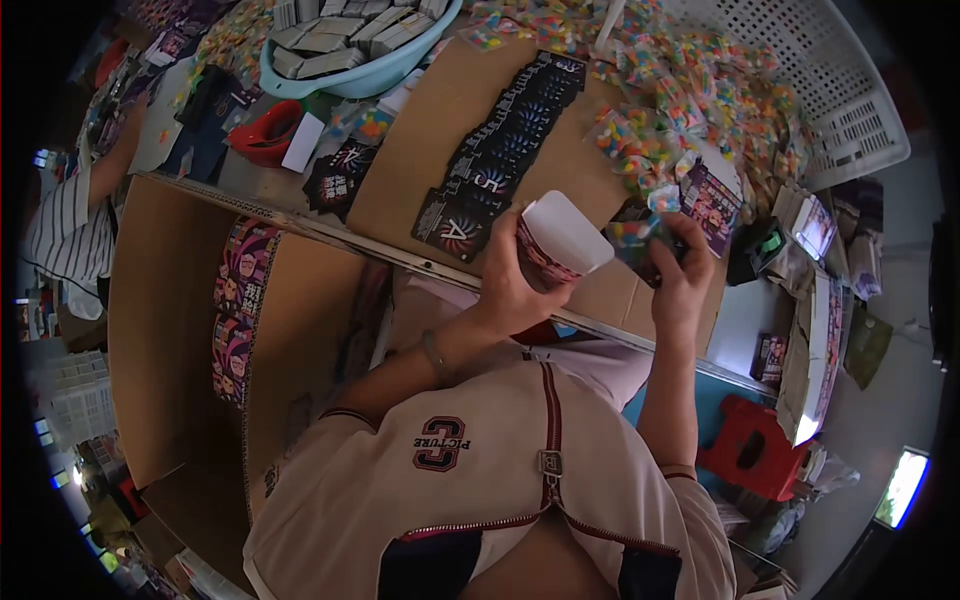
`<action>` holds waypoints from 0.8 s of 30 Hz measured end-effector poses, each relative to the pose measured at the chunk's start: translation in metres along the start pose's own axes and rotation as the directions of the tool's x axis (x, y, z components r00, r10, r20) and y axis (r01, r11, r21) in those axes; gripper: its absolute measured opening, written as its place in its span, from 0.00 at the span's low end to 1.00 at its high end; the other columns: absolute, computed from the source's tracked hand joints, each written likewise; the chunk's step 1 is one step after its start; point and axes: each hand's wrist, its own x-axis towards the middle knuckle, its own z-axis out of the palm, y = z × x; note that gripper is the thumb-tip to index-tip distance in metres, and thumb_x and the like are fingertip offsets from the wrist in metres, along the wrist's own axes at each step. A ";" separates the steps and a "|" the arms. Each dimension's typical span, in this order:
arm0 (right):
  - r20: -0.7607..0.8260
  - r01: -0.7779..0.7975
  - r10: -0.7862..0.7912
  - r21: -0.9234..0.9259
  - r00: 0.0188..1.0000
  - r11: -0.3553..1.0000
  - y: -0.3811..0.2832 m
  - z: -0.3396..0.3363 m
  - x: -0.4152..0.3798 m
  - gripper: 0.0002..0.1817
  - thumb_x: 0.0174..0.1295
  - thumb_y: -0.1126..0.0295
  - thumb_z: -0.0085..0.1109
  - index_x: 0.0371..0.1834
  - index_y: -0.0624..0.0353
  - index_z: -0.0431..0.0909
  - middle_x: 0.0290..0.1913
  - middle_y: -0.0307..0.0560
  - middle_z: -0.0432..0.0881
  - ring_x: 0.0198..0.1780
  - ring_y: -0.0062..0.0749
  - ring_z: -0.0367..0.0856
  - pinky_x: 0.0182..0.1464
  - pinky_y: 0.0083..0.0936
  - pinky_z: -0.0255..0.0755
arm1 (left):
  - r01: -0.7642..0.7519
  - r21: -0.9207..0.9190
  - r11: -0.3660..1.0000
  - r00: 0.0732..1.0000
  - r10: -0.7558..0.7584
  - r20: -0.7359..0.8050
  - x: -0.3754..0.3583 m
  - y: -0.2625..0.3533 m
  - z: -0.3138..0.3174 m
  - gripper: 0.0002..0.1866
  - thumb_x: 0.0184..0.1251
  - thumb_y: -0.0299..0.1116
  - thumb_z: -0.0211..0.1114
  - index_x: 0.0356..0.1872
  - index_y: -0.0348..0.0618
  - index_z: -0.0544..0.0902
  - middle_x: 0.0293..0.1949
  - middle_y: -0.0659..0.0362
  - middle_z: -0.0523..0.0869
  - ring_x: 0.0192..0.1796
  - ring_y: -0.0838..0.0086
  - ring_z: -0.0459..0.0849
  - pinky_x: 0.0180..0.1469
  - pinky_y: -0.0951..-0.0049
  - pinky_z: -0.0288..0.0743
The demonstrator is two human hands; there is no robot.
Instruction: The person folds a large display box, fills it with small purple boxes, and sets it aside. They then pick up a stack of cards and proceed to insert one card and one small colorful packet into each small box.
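Note:
My left hand (512,285) is closed around a small paper box (568,232), tilted, with its white inside facing up and a pink printed outside. To its right, my right hand (683,268) has its thumb and fingers curled together at a clear packet of colourful candies (632,232). Something dark shows by those fingertips, too small to make out. A purple printed card (712,205) lies just beyond this hand. Beyond my left hand, a long overlapping row of black printed cards (500,165) rests on a brown cardboard sheet (400,170).
Many candy packets (690,100) are heaped at the back right beside a white plastic basket (830,80). A blue basin (345,85) holds grey-white bundles. Near it sits a red tape dispenser (268,138). A large carton (180,330) stands at left, near a person's striped sleeve (65,230).

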 end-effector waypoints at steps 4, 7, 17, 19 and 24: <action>0.272 0.149 -0.119 -0.094 0.955 0.984 -0.067 -0.001 0.001 0.17 0.55 0.83 0.52 0.49 0.63 0.76 0.40 0.39 0.82 0.39 0.20 0.79 0.41 0.18 0.72 | -0.011 0.094 0.995 1.000 0.011 -0.003 0.007 -0.006 0.014 0.54 0.41 0.32 0.80 0.68 0.29 0.55 0.57 0.41 0.69 0.58 0.49 0.74 0.60 0.57 0.70; 0.436 0.326 -0.081 -0.523 0.896 0.787 -0.074 0.018 0.012 0.17 0.54 0.82 0.50 0.49 0.63 0.75 0.43 0.47 0.81 0.41 0.33 0.82 0.45 0.26 0.75 | -0.055 0.116 0.992 0.998 0.052 0.025 0.002 -0.009 0.023 0.54 0.41 0.32 0.80 0.68 0.29 0.54 0.58 0.40 0.69 0.59 0.48 0.74 0.60 0.57 0.70; 0.791 0.876 -0.394 -0.473 0.468 0.091 -0.029 0.062 0.010 0.24 0.52 0.77 0.59 0.55 0.60 0.72 0.53 0.57 0.78 0.52 0.56 0.80 0.51 0.41 0.76 | 0.037 -0.090 0.995 0.999 -0.036 0.008 0.001 -0.008 0.021 0.55 0.40 0.33 0.81 0.68 0.29 0.55 0.59 0.40 0.69 0.60 0.48 0.74 0.59 0.57 0.71; 0.679 0.829 -0.484 -0.505 0.553 0.239 -0.029 0.049 0.006 0.24 0.51 0.76 0.61 0.55 0.60 0.73 0.53 0.57 0.78 0.51 0.55 0.80 0.52 0.41 0.75 | 0.014 -0.024 1.000 0.999 -0.015 -0.048 -0.003 -0.014 0.024 0.55 0.40 0.34 0.82 0.68 0.28 0.55 0.58 0.40 0.70 0.59 0.48 0.75 0.58 0.57 0.71; 0.285 0.611 -0.572 -0.593 0.769 0.525 0.009 0.023 -0.026 0.26 0.49 0.77 0.70 0.55 0.61 0.75 0.53 0.58 0.79 0.51 0.53 0.80 0.51 0.38 0.76 | 0.037 0.040 0.999 0.995 -0.033 -0.097 0.002 -0.006 0.024 0.55 0.41 0.38 0.82 0.68 0.28 0.56 0.56 0.39 0.71 0.55 0.48 0.76 0.56 0.56 0.72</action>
